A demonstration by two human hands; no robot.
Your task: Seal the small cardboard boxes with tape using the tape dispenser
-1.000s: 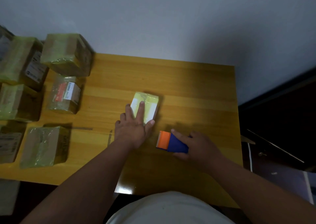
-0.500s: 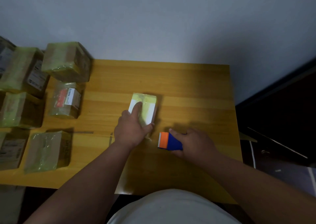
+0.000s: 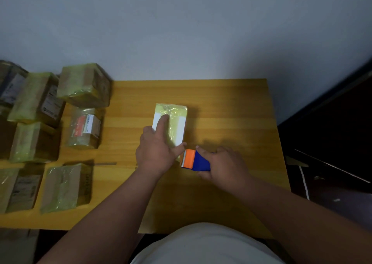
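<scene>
1. A wooden table (image 3: 231, 106) is filling the middle of the view, standing against a pale wall (image 3: 181, 32).
2. A cluster of taped cardboard boxes (image 3: 40, 127) is crowding the table's left side, well apart from the hands; one of them, a box with a red and white label (image 3: 85, 128), is sitting nearest the centre.
3. The small box (image 3: 177, 118), white and wrapped in yellowish tape, is lying near the table's middle.
4. The left hand (image 3: 157, 153) is lying on the near part of this small box, forefinger stretched straight along its top and thumb spread toward the dispenser, hiding the box's near left corner.
5. The right hand (image 3: 223, 165) is gripping the blue tape dispenser (image 3: 195, 161), fingers curled round its body.
6. The dispenser's orange toothed end is sitting just beside the small box's near right corner and the left thumb.
</scene>
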